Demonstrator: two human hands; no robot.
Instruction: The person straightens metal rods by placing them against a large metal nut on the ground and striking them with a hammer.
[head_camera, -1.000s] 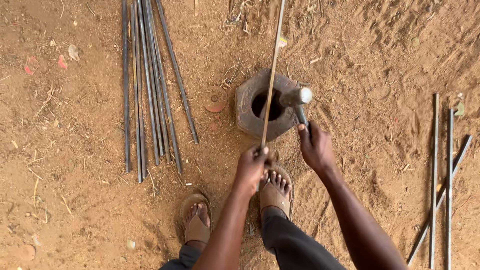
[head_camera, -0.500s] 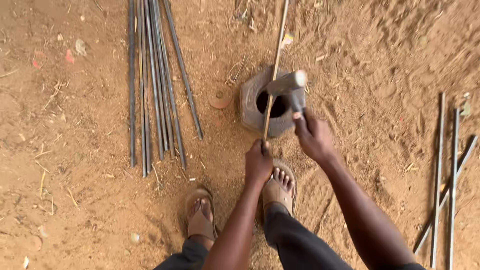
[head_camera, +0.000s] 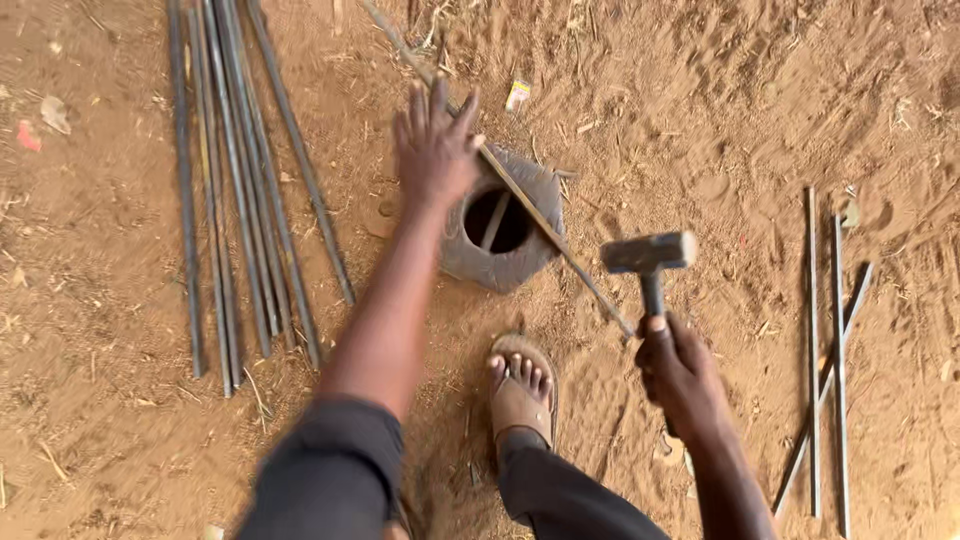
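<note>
A long thin metal rod (head_camera: 560, 255) lies slanted across a round grey ring-shaped block (head_camera: 545, 190) with a dark hole, set in the dirt. My left hand (head_camera: 432, 145) stretches forward with fingers spread, flat over the rod's upper part at the block's left rim; it grips nothing. My right hand (head_camera: 680, 375) is closed on the handle of a hammer (head_camera: 648, 252), whose metal head hangs right of the block, just clear of the rod. My sandalled foot (head_camera: 520, 385) stands just below the block.
A bundle of several long dark rods (head_camera: 235, 190) lies on the sandy ground at the left. A few more rods (head_camera: 825, 350) lie at the right. Litter scraps (head_camera: 517, 95) and dry straw dot the dirt.
My left hand let go of the rod's near end and reached forward over it. The rod swung from near-upright in view to a diagonal. The hammer came back off the block to the right.
</note>
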